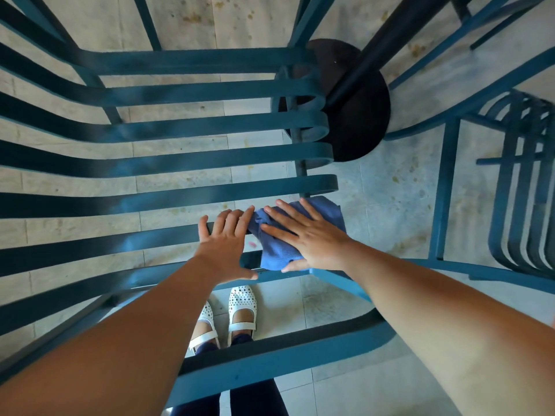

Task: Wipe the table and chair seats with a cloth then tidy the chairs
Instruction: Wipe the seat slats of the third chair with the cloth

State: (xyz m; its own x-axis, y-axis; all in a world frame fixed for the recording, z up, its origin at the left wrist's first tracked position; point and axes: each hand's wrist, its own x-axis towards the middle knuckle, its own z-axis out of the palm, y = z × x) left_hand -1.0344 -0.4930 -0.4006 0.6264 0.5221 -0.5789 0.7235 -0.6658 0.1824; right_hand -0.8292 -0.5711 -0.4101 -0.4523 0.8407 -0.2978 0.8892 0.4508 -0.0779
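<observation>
A teal metal chair with a slatted seat [180, 163] fills the view below me. A blue cloth [276, 250] lies bunched on the nearest slats at the seat's right end. My right hand [306, 235] presses flat on the cloth with its fingers spread straight. My left hand [222, 244] rests on a slat just left of the cloth, fingers extended, its fingertips touching the cloth's edge.
A black round table base [360, 115] and its dark post stand beyond the seat's right end. A second teal slatted chair [525, 181] stands at the right. My feet in white shoes [240, 310] show through the slats on a stained tiled floor.
</observation>
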